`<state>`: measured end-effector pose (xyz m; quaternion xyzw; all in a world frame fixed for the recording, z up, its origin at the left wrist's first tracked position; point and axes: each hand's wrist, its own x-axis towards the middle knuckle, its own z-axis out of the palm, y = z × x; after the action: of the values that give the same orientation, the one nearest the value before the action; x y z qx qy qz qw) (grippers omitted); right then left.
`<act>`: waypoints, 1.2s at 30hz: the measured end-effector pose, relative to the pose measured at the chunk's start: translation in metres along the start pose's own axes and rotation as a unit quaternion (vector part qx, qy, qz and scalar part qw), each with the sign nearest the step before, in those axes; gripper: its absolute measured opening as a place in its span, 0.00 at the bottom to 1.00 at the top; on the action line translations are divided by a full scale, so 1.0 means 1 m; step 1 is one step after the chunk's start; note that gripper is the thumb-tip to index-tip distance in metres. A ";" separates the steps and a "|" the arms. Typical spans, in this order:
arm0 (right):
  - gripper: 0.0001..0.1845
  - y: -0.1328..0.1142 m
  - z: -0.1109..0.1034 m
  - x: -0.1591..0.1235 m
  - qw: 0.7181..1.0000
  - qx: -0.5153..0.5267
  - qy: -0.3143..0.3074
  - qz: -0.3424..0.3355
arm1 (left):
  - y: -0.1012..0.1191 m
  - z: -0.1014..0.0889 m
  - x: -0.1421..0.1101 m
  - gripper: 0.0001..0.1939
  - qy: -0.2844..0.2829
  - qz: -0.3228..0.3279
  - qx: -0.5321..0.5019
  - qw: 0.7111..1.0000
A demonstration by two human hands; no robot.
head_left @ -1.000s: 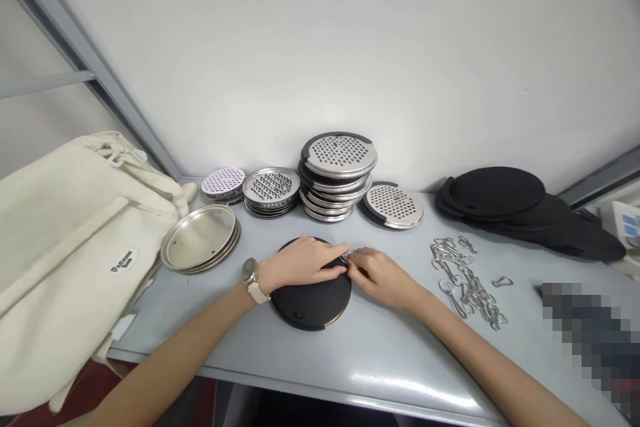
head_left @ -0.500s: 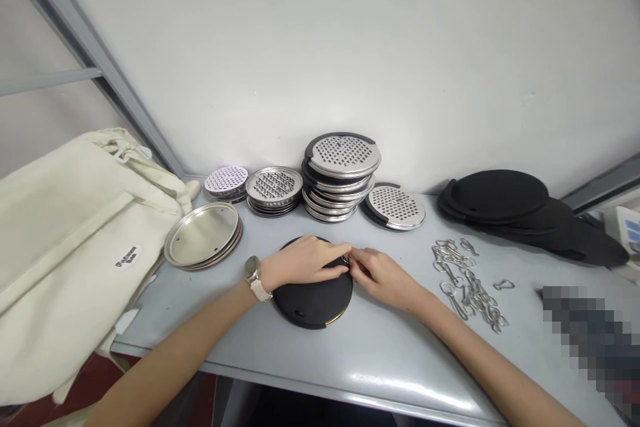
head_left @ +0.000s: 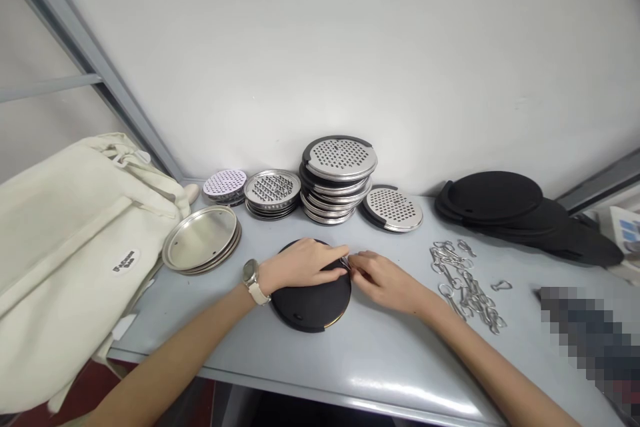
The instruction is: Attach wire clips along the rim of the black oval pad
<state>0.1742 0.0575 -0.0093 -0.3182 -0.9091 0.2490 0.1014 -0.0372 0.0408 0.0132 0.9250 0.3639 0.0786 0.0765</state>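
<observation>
A black round disc (head_left: 310, 307) lies on the table in front of me, with a thin golden rim showing along its lower right edge. My left hand (head_left: 305, 267) rests over its upper part and grips it near the right edge, thumb and forefinger either side of a small metal clip (head_left: 345, 261). My right hand (head_left: 377, 278) pinches this clip at the disc's edge; the fingers hide most of it. Right of my hands lies a loose pile of metal carabiner clips (head_left: 467, 287).
Behind stand stacks of perforated grater discs (head_left: 340, 160), toothed grater discs (head_left: 273, 188) and plain metal plates (head_left: 200, 240). Black covers (head_left: 495, 197) are heaped at the right. A cream bag (head_left: 75, 247) fills the left side. The grey table (head_left: 400, 353) ends at a front edge.
Both hands stay at the disc's right edge. My right fingers have shifted slightly at the clip, and a little more metal shows between the hands. The view has moved slightly.
</observation>
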 end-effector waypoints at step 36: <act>0.17 0.005 0.004 0.001 1.000 0.001 0.013 -0.017 | 0.000 -0.001 0.000 0.10 -0.003 0.004 -0.005 1.000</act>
<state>0.1745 0.0597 -0.0150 -0.3057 -0.9127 0.2441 0.1183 -0.0375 0.0410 0.0139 0.9264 0.3591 0.0779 0.0818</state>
